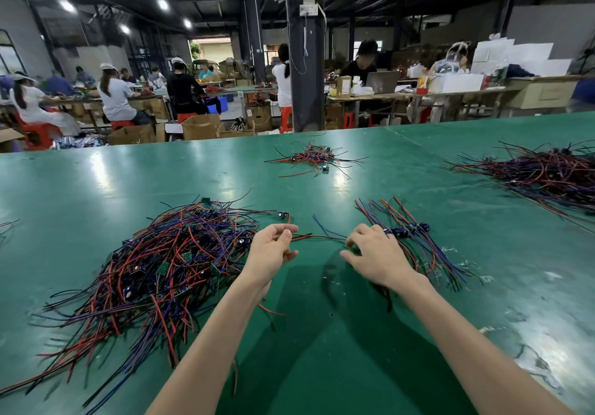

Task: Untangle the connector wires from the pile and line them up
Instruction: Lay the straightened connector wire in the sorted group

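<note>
Connector wire pinched between left hand and right hand.

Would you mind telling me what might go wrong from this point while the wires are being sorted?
The wire stretched between the left hand and right hand may trail into the tangled pile; pulling could drag others along. The right hand also lies over the lined-up row, so it may knock those wires askew.
</note>
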